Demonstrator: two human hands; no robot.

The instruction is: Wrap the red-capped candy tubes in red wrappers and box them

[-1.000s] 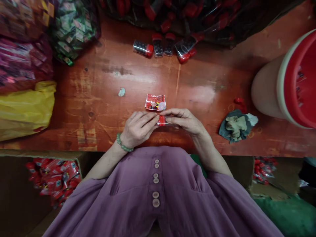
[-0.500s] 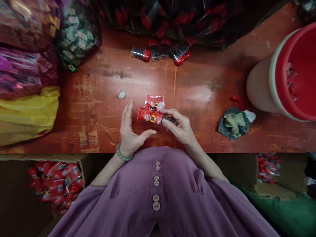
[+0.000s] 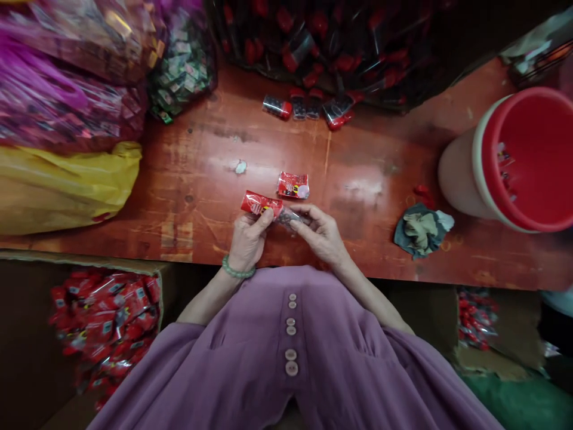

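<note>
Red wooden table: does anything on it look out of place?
A small pale crumpled scrap lies alone on the red wooden table, and a crumpled grey-green cloth sits near the red-lined bucket. Nothing looks spilled.

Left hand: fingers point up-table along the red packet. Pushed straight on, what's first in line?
The left hand already grips the red packet. Straight on, bare wooden table, then probably the small pale scrap; depth unclear.

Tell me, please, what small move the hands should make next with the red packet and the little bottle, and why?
Probably slide the small bottle further into the red packet. The left hand pinches the packet at one end while the right hand holds the bottle at its mouth, and part of the bottle shows outside. A second red packet lies just beyond on the table.
</note>
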